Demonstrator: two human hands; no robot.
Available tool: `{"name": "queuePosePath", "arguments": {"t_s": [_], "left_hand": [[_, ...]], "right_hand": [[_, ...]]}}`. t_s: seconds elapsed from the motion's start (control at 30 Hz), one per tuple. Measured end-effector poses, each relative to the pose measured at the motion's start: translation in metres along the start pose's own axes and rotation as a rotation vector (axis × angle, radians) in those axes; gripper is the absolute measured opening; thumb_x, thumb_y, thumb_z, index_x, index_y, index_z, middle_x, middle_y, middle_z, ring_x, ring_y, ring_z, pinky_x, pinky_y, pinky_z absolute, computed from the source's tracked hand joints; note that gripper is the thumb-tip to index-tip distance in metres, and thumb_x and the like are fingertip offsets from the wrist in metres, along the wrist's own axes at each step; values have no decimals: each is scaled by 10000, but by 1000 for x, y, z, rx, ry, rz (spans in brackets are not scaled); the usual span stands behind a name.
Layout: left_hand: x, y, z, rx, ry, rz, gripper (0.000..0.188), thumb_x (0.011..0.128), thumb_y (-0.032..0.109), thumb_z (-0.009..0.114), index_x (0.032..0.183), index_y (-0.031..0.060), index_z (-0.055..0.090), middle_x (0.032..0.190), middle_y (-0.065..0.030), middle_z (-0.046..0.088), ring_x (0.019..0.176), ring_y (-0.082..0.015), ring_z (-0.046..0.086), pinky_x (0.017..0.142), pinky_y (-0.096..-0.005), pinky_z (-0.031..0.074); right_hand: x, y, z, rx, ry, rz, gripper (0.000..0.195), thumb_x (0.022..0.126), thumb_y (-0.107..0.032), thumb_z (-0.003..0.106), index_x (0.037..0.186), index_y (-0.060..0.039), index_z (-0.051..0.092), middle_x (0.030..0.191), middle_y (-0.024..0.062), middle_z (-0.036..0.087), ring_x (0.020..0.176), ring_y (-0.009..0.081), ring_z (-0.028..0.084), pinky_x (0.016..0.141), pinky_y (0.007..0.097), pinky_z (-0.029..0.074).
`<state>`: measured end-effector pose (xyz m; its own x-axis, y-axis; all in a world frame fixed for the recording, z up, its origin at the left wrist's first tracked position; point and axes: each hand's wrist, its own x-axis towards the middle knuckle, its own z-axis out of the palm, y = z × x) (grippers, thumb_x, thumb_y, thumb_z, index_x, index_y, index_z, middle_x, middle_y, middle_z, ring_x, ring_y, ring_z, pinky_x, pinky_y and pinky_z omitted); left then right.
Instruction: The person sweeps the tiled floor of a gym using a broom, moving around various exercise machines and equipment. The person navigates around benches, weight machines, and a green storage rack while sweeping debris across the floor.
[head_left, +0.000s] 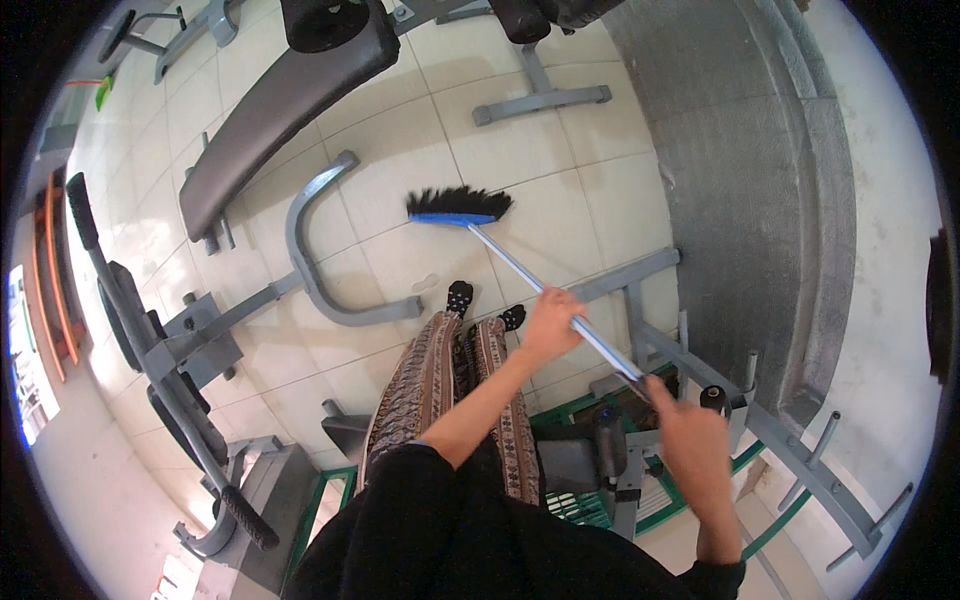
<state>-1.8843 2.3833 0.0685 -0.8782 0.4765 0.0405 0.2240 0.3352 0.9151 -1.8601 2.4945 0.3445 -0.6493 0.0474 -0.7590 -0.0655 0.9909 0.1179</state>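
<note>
A broom with a blue head and black bristles (459, 204) reaches out over the pale tiled floor (420, 259), ahead of my socked feet. Its bristles point away from me. My left hand (553, 322) is closed around the middle of the white and blue handle (510, 259). Higher up, near the handle's top end, my right hand (686, 427) grips it, slightly blurred. The handle slants from the lower right to the broom head at the upper left. Whether the bristles touch the floor I cannot tell.
A curved grey steel machine foot (304, 255) stands left of my feet, below a padded bench (292, 112). A steel T-shaped foot (544, 105) rests farther ahead. A weight rack frame (810, 480) is at the right, beside the grey wall (742, 195). Green plastic grating (581, 510) lies near my legs.
</note>
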Motion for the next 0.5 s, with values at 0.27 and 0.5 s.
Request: {"name": "queuePosePath", "arguments": {"t_s": [0.27, 0.5], "left_hand": [[70, -17, -55, -24, 176, 208, 182, 529, 85, 635, 589, 76, 463, 611, -67, 471, 648, -269, 478, 614, -371, 374], [56, -175, -97, 500, -146, -76, 97, 609, 105, 622, 654, 105, 537, 864, -47, 545, 950, -242, 498, 943, -485, 290]], "right_hand": [[15, -14, -8, 482, 284, -51, 498, 754, -96, 531, 1234, -118, 400, 829, 182, 574, 703, 348, 571, 600, 430, 453], [157, -107, 88, 939, 76, -25, 440, 875, -234, 394, 1294, -120, 320, 833, 249, 561, 761, 431, 531, 680, 449, 421]]}}
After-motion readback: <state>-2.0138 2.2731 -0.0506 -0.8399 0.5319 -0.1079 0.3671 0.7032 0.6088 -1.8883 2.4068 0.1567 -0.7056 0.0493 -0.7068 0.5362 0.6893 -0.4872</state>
